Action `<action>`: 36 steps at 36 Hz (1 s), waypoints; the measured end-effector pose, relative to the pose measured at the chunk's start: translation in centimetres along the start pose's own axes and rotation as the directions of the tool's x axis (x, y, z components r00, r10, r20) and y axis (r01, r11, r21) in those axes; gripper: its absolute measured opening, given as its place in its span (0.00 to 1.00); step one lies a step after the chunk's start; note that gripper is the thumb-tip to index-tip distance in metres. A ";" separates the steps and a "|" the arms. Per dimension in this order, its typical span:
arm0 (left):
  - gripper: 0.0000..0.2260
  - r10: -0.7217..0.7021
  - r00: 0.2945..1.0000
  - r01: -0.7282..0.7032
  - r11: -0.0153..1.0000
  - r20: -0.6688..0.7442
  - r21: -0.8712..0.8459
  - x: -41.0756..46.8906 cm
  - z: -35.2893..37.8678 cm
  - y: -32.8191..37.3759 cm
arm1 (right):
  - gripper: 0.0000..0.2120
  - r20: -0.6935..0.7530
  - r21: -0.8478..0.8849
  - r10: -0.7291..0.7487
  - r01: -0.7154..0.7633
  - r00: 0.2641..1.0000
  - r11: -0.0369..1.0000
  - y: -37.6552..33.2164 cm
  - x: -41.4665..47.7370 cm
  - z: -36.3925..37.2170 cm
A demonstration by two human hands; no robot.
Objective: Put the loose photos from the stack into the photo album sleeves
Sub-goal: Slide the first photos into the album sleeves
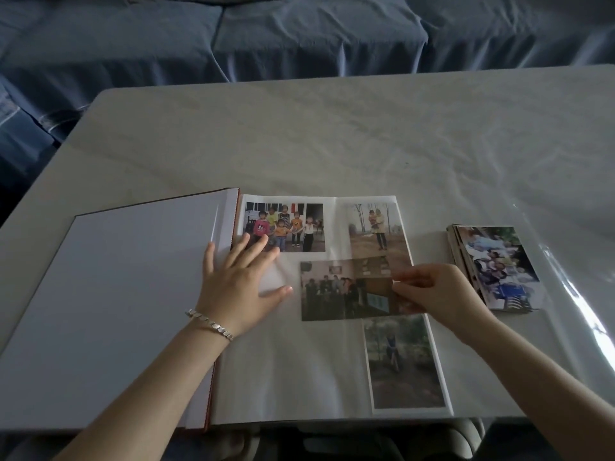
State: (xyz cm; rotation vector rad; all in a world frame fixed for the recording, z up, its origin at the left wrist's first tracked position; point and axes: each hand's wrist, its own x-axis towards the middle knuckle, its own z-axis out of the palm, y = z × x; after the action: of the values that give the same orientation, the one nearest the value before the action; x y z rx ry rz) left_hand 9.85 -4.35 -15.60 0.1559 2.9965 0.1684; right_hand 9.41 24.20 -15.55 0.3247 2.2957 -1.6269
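Note:
The photo album (pixel 126 294) lies open on the table, its thick white page block at the left and one page (pixel 293 371) spread to the right. Three photos lie on that page: a group of children (pixel 293 224), a figure outdoors (pixel 377 231) and a tall park scene (pixel 404 361). My right hand (pixel 432 291) pinches the right edge of a dark group photo (pixel 339 291) lying over the page's middle. My left hand (pixel 239 281) rests flat with spread fingers on the page near the spine. The stack of loose photos (pixel 496 267) sits right of the album.
The table (pixel 332 134) is covered by a pale cloth under a clear plastic sheet that glares at the right edge (pixel 585 304). A blue-covered sofa (pixel 266 34) runs behind the table. A silver bracelet (pixel 209 324) is on my left wrist.

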 end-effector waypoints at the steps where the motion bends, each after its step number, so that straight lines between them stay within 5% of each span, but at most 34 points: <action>1: 0.31 0.001 1.000 -0.001 1.000 0.000 0.002 0.0 0.0 0.0 | 0.08 -0.016 -0.016 -0.021 0.021 1.000 1.000 0.1 -0.1 0.3; 12: 0.28 0.014 1.000 -0.014 1.000 0.005 0.001 0.0 0.0 -0.1 | 0.07 0.061 -0.029 -0.058 0.060 0.996 0.998 -1.4 -0.3 5.3; 20: 0.23 0.015 1.000 -0.015 1.000 -0.004 0.016 0.0 -0.1 0.0 | 0.05 0.130 -0.018 0.085 -0.083 0.988 0.996 -2.6 -0.3 6.4; 36: 0.23 0.015 1.000 -0.015 1.000 -0.002 0.019 0.1 0.0 0.0 | 0.09 -0.099 -0.248 -0.095 0.068 0.991 0.966 -2.3 -1.8 8.0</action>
State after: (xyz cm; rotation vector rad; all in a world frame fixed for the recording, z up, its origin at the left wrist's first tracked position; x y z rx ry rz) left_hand 9.78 -4.37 -15.61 0.1808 3.0001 0.1425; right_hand 11.19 15.89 -15.35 0.2712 2.5906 -1.3705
